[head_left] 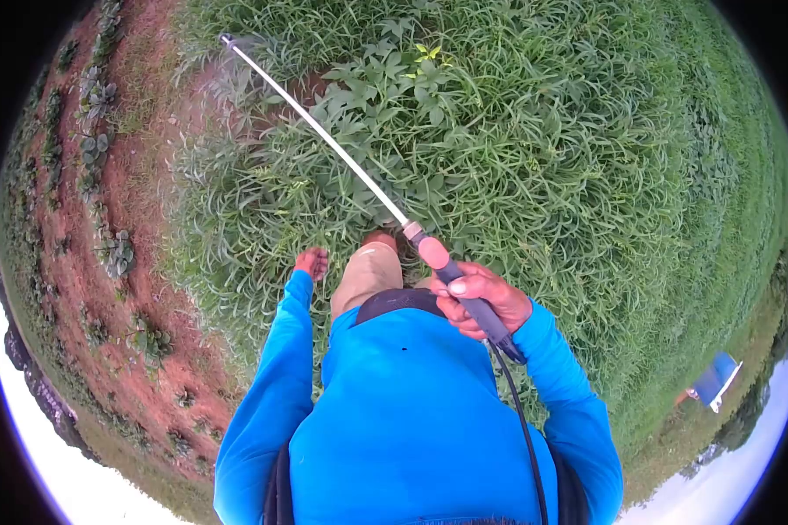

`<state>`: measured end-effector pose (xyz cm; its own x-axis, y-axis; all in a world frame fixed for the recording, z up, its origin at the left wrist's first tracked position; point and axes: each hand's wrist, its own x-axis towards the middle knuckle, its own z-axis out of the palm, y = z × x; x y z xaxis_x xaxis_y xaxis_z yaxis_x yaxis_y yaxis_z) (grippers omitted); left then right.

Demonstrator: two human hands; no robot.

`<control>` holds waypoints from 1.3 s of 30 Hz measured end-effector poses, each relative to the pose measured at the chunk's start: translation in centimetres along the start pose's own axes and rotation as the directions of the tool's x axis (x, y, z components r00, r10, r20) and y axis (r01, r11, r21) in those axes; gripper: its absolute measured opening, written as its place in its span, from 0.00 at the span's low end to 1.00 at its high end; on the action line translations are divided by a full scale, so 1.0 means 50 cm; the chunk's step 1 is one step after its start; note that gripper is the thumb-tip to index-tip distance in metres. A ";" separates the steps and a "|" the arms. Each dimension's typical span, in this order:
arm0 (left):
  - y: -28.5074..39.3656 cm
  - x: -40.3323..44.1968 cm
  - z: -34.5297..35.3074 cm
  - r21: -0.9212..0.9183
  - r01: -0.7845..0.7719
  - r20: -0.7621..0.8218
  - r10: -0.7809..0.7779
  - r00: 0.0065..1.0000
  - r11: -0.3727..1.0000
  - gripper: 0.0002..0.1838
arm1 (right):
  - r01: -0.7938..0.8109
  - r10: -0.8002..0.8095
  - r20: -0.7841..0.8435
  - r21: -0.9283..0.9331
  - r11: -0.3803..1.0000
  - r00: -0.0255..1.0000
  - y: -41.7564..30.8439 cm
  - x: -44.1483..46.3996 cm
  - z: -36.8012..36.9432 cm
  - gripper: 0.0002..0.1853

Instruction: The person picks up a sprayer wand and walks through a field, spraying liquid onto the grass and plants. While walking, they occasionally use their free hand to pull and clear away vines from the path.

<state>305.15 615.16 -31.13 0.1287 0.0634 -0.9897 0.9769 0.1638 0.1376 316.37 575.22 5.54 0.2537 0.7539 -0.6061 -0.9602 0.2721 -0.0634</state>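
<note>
Right grip (496, 297) wraps the dark handle (491, 325) of a long, slim wand (324, 136), likely light, stiff and best held there.

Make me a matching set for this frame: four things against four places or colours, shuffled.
1. Spray wand tube
2. Left hand
3. Hose
4. Rows of leafy plants

A. Black, over the blue shirt
B. On reddish soil
C. White, angled over green grass
D. Beside the left leg

Pairs: 1-C, 2-D, 3-A, 4-B
</note>
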 end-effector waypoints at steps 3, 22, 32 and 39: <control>0.130 0.006 0.041 0.172 -0.171 0.010 0.172 0.985 0.970 0.17 | 0.113 -0.107 -0.065 0.091 0.989 0.992 -0.001 -0.067 -0.015 0.14; -0.209 0.001 0.174 0.621 -0.296 0.141 0.268 0.953 0.726 0.20 | 0.764 -0.739 -0.207 0.262 0.589 0.641 0.262 -0.389 -0.303 0.19; -0.182 -0.007 0.165 0.469 -0.207 0.080 0.193 0.978 0.858 0.15 | 0.906 -0.821 -0.396 0.072 0.418 0.410 0.221 -0.339 -0.265 0.18; -0.058 0.049 0.148 0.397 -0.167 0.059 0.157 0.986 0.903 0.18 | 0.777 -0.765 -0.169 0.259 0.573 0.621 0.083 -0.217 -0.193 0.19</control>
<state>303.90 607.54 -34.25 0.2903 0.0303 -0.9565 0.9279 -0.2534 0.2736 308.51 562.40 4.19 0.8727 0.1588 -0.4617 -0.3230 0.8970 -0.3018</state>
